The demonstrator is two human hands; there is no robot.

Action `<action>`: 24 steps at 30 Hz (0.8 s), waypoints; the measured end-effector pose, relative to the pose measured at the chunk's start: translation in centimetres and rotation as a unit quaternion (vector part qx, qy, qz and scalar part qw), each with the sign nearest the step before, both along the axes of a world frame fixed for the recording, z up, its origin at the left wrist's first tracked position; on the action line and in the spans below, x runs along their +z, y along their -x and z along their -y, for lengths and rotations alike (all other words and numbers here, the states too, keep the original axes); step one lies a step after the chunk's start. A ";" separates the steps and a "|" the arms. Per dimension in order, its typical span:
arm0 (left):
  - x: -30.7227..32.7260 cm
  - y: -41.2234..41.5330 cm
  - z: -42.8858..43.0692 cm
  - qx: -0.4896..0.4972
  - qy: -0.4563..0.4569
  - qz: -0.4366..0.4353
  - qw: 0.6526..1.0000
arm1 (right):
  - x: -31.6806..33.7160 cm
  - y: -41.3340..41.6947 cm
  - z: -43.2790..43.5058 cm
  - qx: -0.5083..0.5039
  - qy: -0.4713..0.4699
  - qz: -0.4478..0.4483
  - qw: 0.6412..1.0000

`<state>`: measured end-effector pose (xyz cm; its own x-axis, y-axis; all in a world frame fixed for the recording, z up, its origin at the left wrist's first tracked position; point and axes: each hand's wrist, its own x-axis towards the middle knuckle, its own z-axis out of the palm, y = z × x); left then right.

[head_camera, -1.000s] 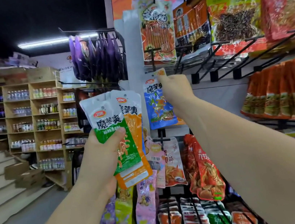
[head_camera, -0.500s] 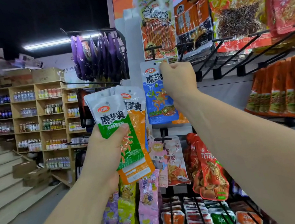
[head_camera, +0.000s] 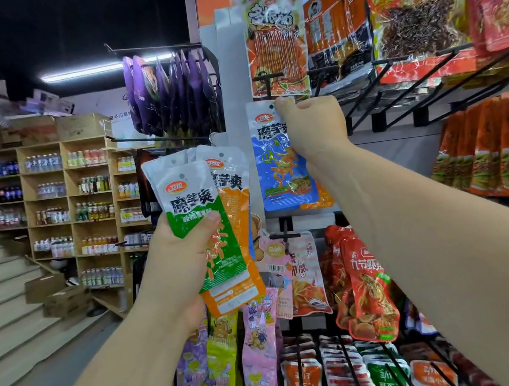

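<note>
We pinch the top edge of the blue packet (head_camera: 279, 169) with our right hand (head_camera: 314, 128), high against the white panel (head_camera: 232, 81). Our left hand (head_camera: 183, 255) grasps a green packet (head_camera: 196, 207) and an orange packet (head_camera: 235, 195) together. A striped packet (head_camera: 274, 42) hangs just above the blue one, and a pink packet (head_camera: 293, 266) hangs below it.

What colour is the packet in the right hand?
The packet is blue with a silvery-white top; head view shows it best.

Snack packets (head_camera: 274, 42) hang from black rack hooks (head_camera: 381, 117).
</note>
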<state>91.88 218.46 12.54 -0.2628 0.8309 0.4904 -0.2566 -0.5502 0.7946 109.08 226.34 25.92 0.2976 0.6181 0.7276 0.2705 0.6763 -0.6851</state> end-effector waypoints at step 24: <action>-0.6 -0.3 -0.2 -0.009 -0.009 0.003 1.000 | -5.5 -2.6 0.1 -0.256 -0.114 0.541 0.793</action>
